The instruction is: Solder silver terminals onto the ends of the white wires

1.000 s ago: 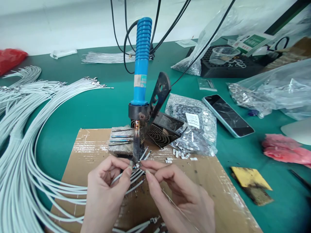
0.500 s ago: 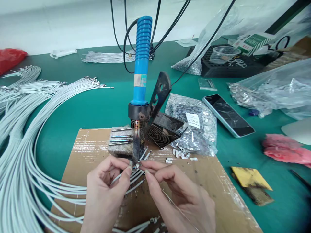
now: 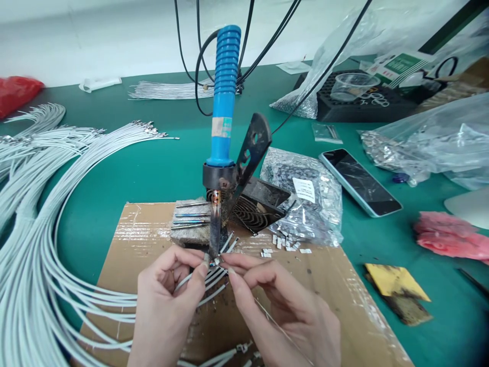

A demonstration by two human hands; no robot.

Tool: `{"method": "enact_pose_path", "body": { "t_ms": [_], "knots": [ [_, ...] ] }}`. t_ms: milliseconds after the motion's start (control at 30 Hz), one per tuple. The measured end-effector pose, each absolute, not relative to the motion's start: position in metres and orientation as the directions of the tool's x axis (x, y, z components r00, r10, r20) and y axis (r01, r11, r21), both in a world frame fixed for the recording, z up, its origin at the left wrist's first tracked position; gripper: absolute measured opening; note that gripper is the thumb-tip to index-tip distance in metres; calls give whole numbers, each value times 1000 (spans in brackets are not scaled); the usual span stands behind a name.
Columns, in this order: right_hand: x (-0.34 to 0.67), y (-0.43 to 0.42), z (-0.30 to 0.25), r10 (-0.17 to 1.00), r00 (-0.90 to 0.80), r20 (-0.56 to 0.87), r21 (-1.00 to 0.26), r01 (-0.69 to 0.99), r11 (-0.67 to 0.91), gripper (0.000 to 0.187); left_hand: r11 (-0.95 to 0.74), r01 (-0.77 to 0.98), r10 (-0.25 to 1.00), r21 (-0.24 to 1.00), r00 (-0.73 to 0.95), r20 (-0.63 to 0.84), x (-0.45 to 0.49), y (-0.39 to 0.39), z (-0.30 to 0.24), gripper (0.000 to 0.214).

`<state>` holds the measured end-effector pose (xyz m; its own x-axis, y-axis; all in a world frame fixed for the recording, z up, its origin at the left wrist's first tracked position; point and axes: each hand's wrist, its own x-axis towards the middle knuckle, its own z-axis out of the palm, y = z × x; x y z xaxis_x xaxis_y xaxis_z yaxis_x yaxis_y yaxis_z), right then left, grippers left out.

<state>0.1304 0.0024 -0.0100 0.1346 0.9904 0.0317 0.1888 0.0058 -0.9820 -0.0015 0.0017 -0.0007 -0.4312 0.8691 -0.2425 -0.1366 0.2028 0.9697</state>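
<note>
A blue-handled soldering iron stands tip-down in a black holder, its dark tip between my fingertips. My left hand pinches a white cable just left of the tip; its end is partly hidden by the fingers. Against the tip is a small whitish connector piece. My right hand is closed, thumb and forefinger together right of the tip. From it a thin solder wire runs down across the palm. More white cable ends lie under the fingertips.
Beneath the hands is a cardboard sheet with small white connectors. A large bundle of white cables fills the left. To the right lie a silvery bag, a phone and a burnt yellow sponge. A fan sits behind the iron.
Both hands stay at the iron's tip with almost no movement. The whole view has shifted very slightly.
</note>
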Motion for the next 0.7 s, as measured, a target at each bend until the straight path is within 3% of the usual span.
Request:
{"method": "enact_pose_path", "body": {
  "t_ms": [700],
  "knots": [
    [132, 2, -13, 991, 119, 59, -977, 210, 33, 22, 193, -165, 859, 967, -448, -248, 3, 1, -1, 13]
  ]
}}
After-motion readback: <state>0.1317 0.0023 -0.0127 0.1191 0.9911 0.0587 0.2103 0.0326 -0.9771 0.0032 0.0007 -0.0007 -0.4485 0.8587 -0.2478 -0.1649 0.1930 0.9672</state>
